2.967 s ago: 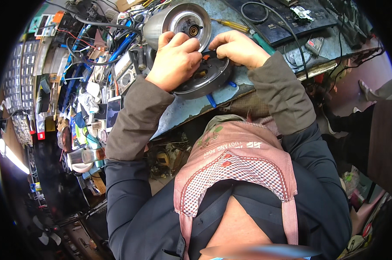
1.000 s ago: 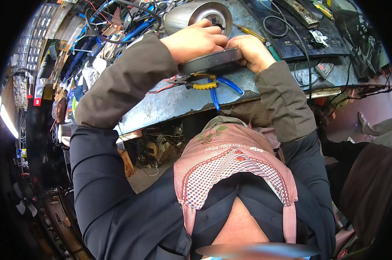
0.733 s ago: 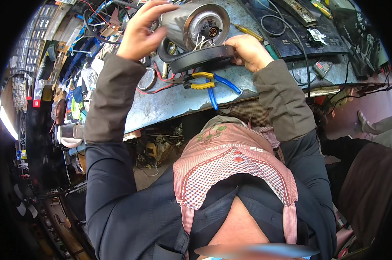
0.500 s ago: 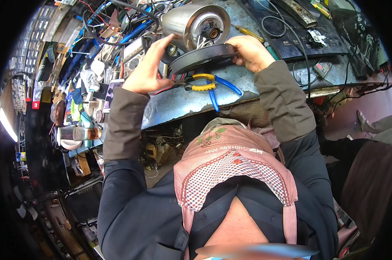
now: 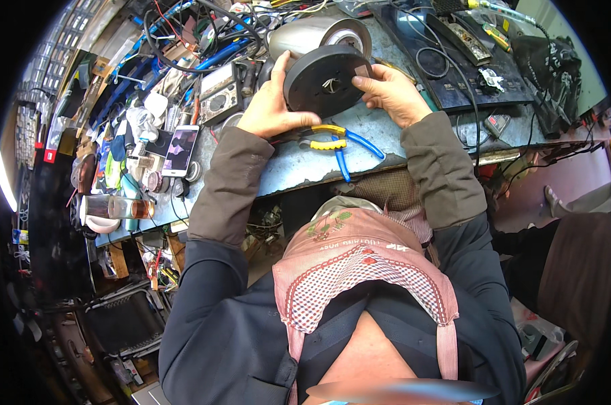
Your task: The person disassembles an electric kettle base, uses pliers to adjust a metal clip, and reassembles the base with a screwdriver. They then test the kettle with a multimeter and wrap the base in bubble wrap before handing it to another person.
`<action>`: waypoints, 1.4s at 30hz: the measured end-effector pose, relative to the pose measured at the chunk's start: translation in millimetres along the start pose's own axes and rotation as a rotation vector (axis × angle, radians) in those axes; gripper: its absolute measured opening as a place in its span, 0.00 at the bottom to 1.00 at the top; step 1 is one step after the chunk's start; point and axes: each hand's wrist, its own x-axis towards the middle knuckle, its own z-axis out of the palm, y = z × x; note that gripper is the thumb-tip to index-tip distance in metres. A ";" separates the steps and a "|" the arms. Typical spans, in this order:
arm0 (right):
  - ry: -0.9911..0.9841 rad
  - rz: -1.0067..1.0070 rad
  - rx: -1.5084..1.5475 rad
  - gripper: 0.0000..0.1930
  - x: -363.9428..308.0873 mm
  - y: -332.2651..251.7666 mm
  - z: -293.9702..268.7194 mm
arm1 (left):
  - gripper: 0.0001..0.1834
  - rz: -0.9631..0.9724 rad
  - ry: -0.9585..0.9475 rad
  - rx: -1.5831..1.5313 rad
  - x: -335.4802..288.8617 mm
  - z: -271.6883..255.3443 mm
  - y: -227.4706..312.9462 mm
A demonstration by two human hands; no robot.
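Between my two hands is a round black base, tilted so that its flat face with a bunch of light wires at the middle shows. My left hand holds its left rim, thumb below and fingers behind. The fingers of my right hand pinch its right edge, by a small brownish tab. Just behind the base lies a brushed-metal kettle body on its side, its open end partly hidden. Pliers with blue and yellow handles rest on the bench below my hands, their jaws near my left wrist.
A multimeter and a phone lie left on the blue bench, amid heaped tools and cables. A glass jar of brown liquid is farther left. To the right sit a dark panel with a black cable and a black bag.
The base has turned from nearly edge-on to show its flat face. My left hand has moved right and now grips its rim; the right-hand fingers have shifted along the edge.
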 end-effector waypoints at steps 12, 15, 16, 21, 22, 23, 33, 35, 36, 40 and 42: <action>0.063 -0.118 0.238 0.16 20.7 0.4 12.8 | 0.70 -0.164 -0.023 -0.523 6.6 -28.1 -16.4; 0.156 -0.213 0.177 0.17 25.4 -6.3 27.7 | 0.67 -0.190 0.109 -0.575 9.0 -31.3 -20.5; 0.185 -0.240 0.160 0.17 27.7 -6.2 31.4 | 0.66 -0.208 0.142 -0.608 8.7 -33.2 -18.4; 0.256 -0.303 0.096 0.17 39.0 -12.0 45.1 | 0.60 -0.215 0.259 -0.594 6.0 -39.9 -31.1; 0.265 -0.310 0.090 0.17 40.8 -14.8 48.0 | 0.60 -0.227 0.242 -0.582 4.5 -43.4 -32.5; 0.272 -0.323 0.089 0.17 43.5 -17.8 51.2 | 0.60 -0.239 0.225 -0.570 3.9 -47.2 -34.0; 0.386 -0.483 0.086 0.16 66.4 -26.0 58.3 | 0.49 -0.262 0.210 -0.667 15.3 -70.1 -28.3; 0.436 -0.500 0.018 0.17 70.4 -20.7 58.4 | 0.49 -0.272 0.194 -0.660 16.5 -74.1 -26.7; 0.462 -0.508 -0.017 0.18 72.3 -18.3 58.0 | 0.49 -0.276 0.186 -0.657 16.8 -76.4 -26.7; 0.530 -0.592 -0.104 0.18 71.4 -17.4 64.2 | 0.50 -0.277 0.221 -0.625 17.1 -74.6 -25.2; 0.541 -0.613 -0.066 0.18 72.1 -15.1 67.0 | 0.49 -0.274 0.216 -0.607 18.5 -73.7 -27.0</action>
